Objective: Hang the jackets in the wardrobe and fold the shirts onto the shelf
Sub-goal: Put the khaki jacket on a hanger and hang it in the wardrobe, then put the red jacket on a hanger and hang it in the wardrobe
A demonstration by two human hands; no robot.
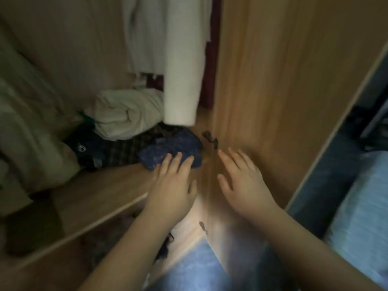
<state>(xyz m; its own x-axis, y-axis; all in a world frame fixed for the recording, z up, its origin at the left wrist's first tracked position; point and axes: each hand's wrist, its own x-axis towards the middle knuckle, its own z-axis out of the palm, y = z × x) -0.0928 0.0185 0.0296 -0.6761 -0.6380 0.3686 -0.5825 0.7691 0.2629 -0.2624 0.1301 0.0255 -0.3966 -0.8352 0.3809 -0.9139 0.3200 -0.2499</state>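
I judge I'm shelving shirts: my left hand (174, 183) lays straight fingers (178, 161) on the blue shirt (168, 149) on the shelf (100, 187), my right hand (241, 181) is spread and empty; next I need another garment.

Both bare forearms extended forward, the left hand (174, 185) and right hand (243, 181) side by side, palms down, fingers straight and slightly spread.

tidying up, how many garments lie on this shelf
4 discernible: cream bundle at back, blue patterned shirt by the left hand, checked piece left of it, dark navy piece farthest left. Others may be hidden.
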